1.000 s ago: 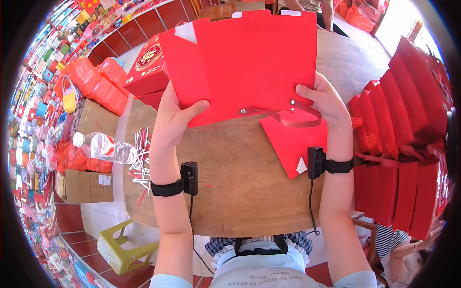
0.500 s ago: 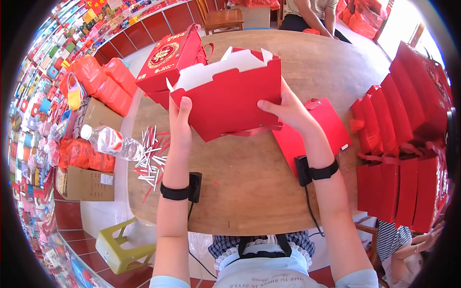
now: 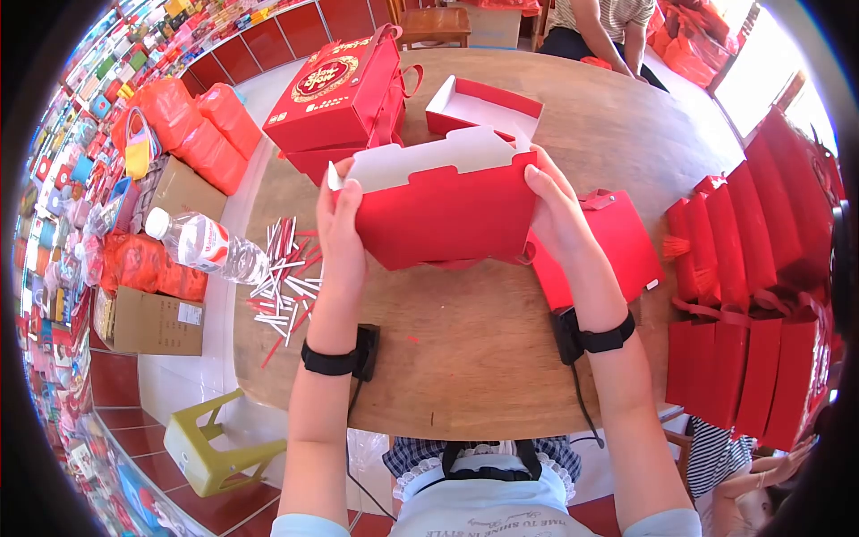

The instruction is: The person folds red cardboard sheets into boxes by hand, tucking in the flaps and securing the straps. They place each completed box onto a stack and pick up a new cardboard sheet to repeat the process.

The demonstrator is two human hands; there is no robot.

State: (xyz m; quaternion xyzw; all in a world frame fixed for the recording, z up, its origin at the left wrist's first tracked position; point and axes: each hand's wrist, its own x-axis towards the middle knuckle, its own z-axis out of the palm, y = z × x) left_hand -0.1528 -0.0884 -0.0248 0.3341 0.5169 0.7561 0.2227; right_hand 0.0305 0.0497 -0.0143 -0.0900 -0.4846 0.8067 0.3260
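Observation:
My left hand [image 3: 342,224] grips the left end of a red cardboard box [image 3: 447,219], thumb on its front face. My right hand [image 3: 557,204] holds the opposite end, thumb near the upper corner. The box is raised over the table, with its notched edge, white inner side and white corner tabs facing up. A red ribbon partly shows beneath it. Just beyond is a shallow red tray [image 3: 445,123] with a white inside. A flat red piece with a handle [image 3: 619,237] lies beside my right forearm.
Decorated red gift boxes [image 3: 327,94] are stacked at the back left of the wooden table [image 3: 465,358]. Red and white sticks [image 3: 284,286] lie by a water bottle [image 3: 210,246]. Several red bags [image 3: 716,367] line the right side. A person [image 3: 599,31] sits opposite.
The box in my hands is lower and tipped so less of its inside shows. My right thumb has moved up towards its corner. The shallow tray behind it has come into view.

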